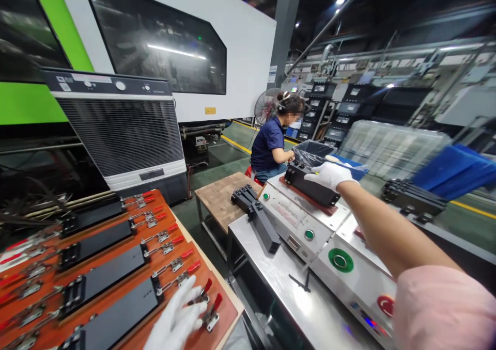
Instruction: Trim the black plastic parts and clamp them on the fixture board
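Note:
My left hand (176,316), in a white glove, rests with spread fingers at the near end of an orange-brown fixture board (127,236), beside a red-handled toggle clamp (211,308) and the nearest black plastic part (116,316). It grips nothing. My right hand (329,174), also gloved, reaches far out and lies on top of a black plastic part (312,187) that sits in a red fixture on a metal machine (294,218). Whether its fingers close around the part is not clear.
Several black parts are clamped in rows on the board. Another black part (256,216) lies across the steel table. A green button (340,260) and a red one (387,304) are on the machine. A seated person (271,146) works beyond, near a bagged bin (315,153).

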Demonstrator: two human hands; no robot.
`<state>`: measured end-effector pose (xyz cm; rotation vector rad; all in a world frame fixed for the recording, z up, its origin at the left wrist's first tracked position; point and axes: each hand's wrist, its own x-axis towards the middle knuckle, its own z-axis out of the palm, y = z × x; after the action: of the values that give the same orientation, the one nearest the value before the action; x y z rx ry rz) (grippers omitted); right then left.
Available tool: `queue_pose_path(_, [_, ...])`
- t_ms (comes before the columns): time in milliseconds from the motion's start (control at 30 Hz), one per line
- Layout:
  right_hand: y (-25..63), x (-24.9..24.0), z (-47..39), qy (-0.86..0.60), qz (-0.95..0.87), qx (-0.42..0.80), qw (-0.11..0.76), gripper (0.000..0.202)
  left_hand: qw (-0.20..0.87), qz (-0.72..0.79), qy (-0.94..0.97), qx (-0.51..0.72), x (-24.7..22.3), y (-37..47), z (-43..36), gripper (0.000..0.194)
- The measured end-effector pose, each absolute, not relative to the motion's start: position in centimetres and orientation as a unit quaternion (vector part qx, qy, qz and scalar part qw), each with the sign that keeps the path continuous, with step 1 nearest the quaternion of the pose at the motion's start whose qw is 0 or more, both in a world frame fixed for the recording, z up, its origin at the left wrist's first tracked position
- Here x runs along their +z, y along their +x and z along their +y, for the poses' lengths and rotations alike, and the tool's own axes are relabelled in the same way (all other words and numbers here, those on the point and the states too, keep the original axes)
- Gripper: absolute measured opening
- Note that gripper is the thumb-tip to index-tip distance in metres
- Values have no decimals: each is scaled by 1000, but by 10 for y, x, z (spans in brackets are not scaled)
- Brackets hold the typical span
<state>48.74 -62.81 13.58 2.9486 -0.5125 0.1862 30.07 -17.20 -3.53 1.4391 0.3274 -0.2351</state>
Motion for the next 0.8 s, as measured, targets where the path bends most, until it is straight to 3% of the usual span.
queue_pose_path(267, [449, 142, -613, 970, -182, 106, 123, 33, 680, 10, 713, -167, 11, 335, -229, 65])
queue_pose_path(600, [481, 133, -595, 985, -127, 55, 102, 37, 636, -117, 726, -236, 3, 349, -291, 69])
queue_pose_path(733, [443, 136, -580, 987, -116, 66, 91, 44, 614, -145, 742, -228, 5, 370, -300, 66])
queue_pose_path(800, [409, 122, -564, 988, -105, 110, 41, 48, 587, -179, 763, -203, 7, 390, -309, 62])
